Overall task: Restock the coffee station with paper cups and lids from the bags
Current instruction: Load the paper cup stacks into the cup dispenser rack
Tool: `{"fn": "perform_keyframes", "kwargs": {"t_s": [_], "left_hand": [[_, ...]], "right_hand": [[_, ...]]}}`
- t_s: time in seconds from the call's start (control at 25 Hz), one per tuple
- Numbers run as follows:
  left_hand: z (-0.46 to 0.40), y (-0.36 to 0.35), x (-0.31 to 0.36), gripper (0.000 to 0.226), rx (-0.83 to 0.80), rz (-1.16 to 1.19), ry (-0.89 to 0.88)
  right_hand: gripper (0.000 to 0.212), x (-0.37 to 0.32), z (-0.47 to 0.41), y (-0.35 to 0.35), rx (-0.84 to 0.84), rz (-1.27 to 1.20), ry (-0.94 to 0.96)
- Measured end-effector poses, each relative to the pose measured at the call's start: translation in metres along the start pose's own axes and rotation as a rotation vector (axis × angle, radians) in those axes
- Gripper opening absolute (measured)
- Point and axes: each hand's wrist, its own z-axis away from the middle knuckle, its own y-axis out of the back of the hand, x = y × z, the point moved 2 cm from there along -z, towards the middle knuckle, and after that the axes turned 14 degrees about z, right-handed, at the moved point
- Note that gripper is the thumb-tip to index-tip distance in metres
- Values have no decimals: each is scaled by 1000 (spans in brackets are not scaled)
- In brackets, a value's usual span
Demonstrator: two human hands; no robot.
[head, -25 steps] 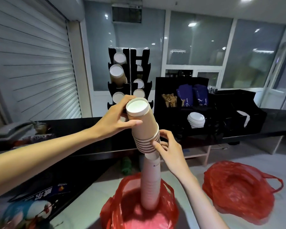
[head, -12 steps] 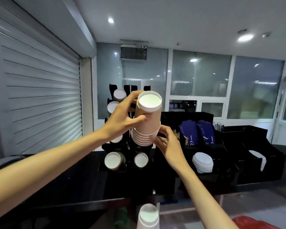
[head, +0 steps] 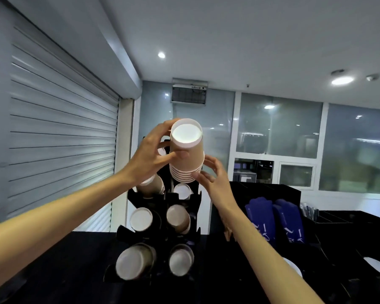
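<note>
A short stack of brown paper cups is held upside down, white bottom towards me, in front of the top of the black cup rack. My left hand grips the stack's upper part, thumb across its front. My right hand touches the stack's rims from the lower right with its fingertips. The rack's lower slots hold several cups lying with bottoms facing out. The bags are out of view.
A black counter carries the rack. To the right stands a black organiser with blue packets and white lids. A grey roller shutter fills the left; glass panels lie behind.
Both hands lifted the short stack off the long cup column in the red bag and raised it to the rack's top. My view tilted up; bags left the frame.
</note>
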Motion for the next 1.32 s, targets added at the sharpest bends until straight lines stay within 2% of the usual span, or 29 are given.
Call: {"fn": "perform_keyframes", "kwargs": {"t_s": [0.24,0.6,0.96,1.32], "left_hand": [[-31,2,-43,73,-28,-70,-24],[-51,0,-105,72,40,-147,-19],[-64,0,-133,71,-58,-301,96],[-77,4,-135,65,-106,-366,85]], "right_hand": [[54,28,-55,2,16,-27,46],[49,83,-117,-3,-8,66,144],[46,125,-128,-4,-58,116,98],[51,108,-121,4,-105,206,156]]}}
